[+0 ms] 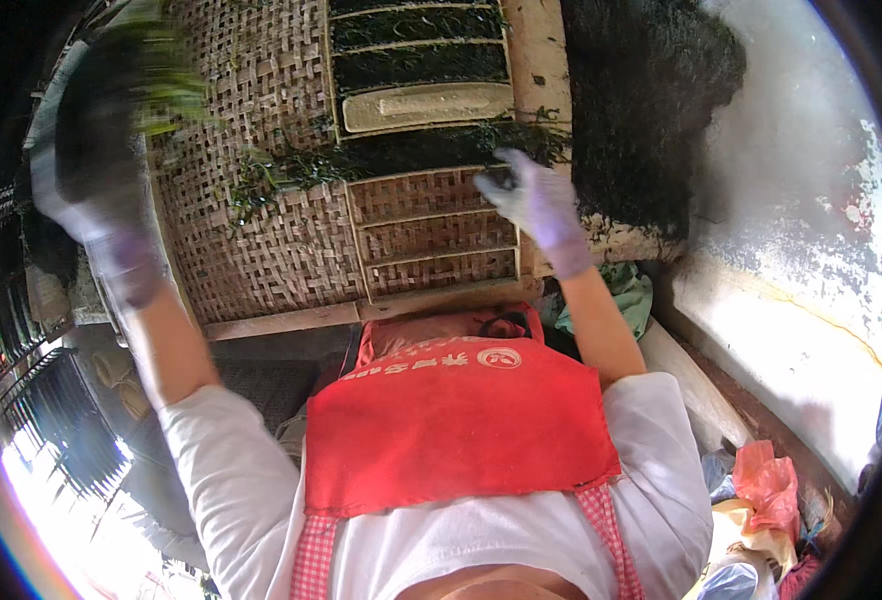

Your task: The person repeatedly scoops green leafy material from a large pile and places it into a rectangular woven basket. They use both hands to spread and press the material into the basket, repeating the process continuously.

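My left hand (92, 202), in a pale purple-and-white glove, is blurred at the far left, beside a dark blurred mass (103, 112) with bright green strands (167, 79); its grip is unclear. My right hand (534, 195), gloved alike, has its fingers apart over the right end of a wooden slatted frame (516, 240) and holds nothing visible. Dark green leafy strands (426, 150) fill one slot just beyond it and trail left onto a woven bamboo mat (261, 255). Further slots hold similar dark strands (418, 64). A long pale block (429, 105) lies across the frame between filled slots.
A wooden board edge (283, 321) borders the mat near my red apron (456, 427). At right stand a dark-stained pale wall (778, 247) and a green cloth or bag (624, 300). Plastic bags (763, 487) lie at lower right. A dark grille (65, 412) is at left.
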Demonstrator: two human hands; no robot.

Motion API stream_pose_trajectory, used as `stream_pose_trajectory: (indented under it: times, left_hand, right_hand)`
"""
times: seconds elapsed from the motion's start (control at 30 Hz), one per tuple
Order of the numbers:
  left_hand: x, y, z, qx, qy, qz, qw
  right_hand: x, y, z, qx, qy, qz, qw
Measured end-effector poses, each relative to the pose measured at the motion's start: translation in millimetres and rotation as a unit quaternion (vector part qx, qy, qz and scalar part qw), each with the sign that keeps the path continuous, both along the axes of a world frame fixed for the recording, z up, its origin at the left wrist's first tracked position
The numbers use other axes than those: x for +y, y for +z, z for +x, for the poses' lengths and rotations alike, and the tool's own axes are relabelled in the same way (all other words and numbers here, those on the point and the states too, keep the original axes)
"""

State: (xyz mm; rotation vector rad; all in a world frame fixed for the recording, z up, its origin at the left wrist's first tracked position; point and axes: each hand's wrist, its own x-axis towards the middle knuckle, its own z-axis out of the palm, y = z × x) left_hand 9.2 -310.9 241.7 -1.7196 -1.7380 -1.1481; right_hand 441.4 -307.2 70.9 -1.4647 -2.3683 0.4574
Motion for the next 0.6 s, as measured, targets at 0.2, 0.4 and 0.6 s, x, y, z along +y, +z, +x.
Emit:
stream_pose_trajectory:
  times: [0.2,0.4,0.6]
  left_hand:
    - [17.5,-92.5,211.4,-0.017,-0.255,-0.213,0.943]
    - [0.0,-145.2,168.4,0.172,-0.244,-0.321,0.899]
    - [-13.7,-188.6,184.0,0.081,-0.042,-0.334,0.938]
  right_hand:
    - [16.1,1.6,-10.7,0.017,-0.026,-0.024,0.999]
    - [40.9,-5.6,27.5,0.171,-0.071,0.142,0.972]
    - [33.1,-8.3,-48.6,-0.034,-0.038,-0.025,0.998]
